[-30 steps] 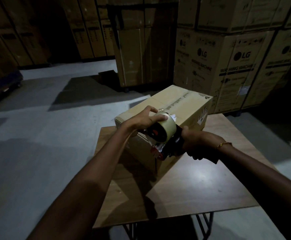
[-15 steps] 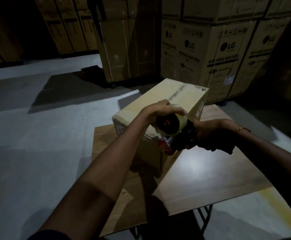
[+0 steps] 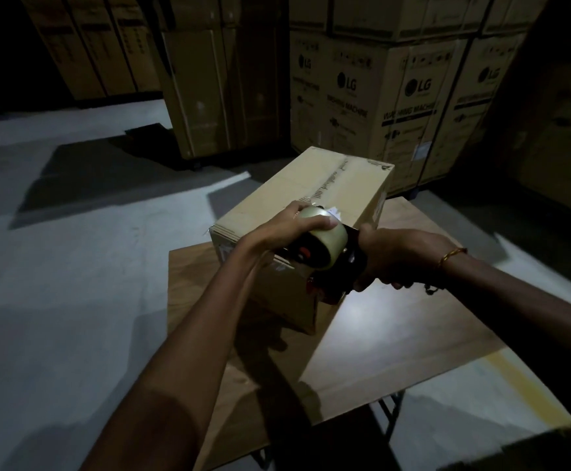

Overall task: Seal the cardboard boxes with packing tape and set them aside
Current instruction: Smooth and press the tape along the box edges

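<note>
Seen from the head camera, a cardboard box (image 3: 314, 212) stands on a wooden table (image 3: 396, 338), turned corner-on to the person, its top flaps down and a printed centre seam running away along the lid. Over the near end of that lid the person holds a tape dispenser (image 3: 331, 266). The right hand (image 3: 396, 260) is clenched round its dark handle, a thin bangle at the wrist, while the left hand (image 3: 297, 226) lies curled over the top of the pale tape roll (image 3: 323, 243), fingers wrapped on its rim. A small pale scrap shows just past the roll, perhaps the tape's free end, though the dim light leaves that unsure; whether any tape already sticks to the box cannot be told. The step in hand looks like readying the tape to start the seal at the near edge. The next move would call for the free end to be pressed down on the near face below the seam, then a straight, firm pull along that seam to the far edge. Behind the table stand tall stacked cartons (image 3: 396, 96) marked LG on a grey floor (image 3: 73, 266)
</note>
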`<action>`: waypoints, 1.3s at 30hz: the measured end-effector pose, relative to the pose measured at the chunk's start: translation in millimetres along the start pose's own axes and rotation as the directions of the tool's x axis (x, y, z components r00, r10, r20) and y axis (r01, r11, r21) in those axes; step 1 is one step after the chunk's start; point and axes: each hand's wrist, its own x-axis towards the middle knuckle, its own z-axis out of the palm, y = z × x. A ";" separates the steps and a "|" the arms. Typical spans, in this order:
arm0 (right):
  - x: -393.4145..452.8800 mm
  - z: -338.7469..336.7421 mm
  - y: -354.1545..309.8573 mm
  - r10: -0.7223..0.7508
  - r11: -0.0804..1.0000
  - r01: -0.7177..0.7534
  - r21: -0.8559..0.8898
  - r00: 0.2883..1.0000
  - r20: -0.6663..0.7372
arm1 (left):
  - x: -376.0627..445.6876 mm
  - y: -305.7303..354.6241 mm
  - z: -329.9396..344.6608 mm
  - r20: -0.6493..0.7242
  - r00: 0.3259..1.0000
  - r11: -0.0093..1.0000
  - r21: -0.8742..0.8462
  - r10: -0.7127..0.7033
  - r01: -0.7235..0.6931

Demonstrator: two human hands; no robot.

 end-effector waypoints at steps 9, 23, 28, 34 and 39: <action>-1.9 -8.9 26.1 -0.002 0.985 -0.020 0.172 0.992 0.129 | 24.1 42.2 13.2 0.051 0.995 0.960 0.272 -0.086 0.069; 22.0 -18.5 3.7 0.089 0.996 -0.083 -0.039 0.978 0.190 | 9.5 6.8 -13.3 0.088 0.970 0.961 0.185 -0.227 0.208; 17.6 -9.4 16.9 0.052 0.997 -0.046 -0.055 0.993 0.104 | 10.9 6.2 6.0 0.029 0.995 0.977 0.194 -0.093 0.085; -1.5 21.2 51.9 -0.078 0.991 0.078 0.104 0.997 -0.005 | 10.1 -6.6 26.3 0.095 0.995 0.972 0.231 0.027 -0.048; -11.6 43.0 88.5 -0.091 0.989 0.101 0.112 0.991 -0.096 | 9.7 -24.0 49.1 0.192 0.981 0.981 0.190 0.004 -0.041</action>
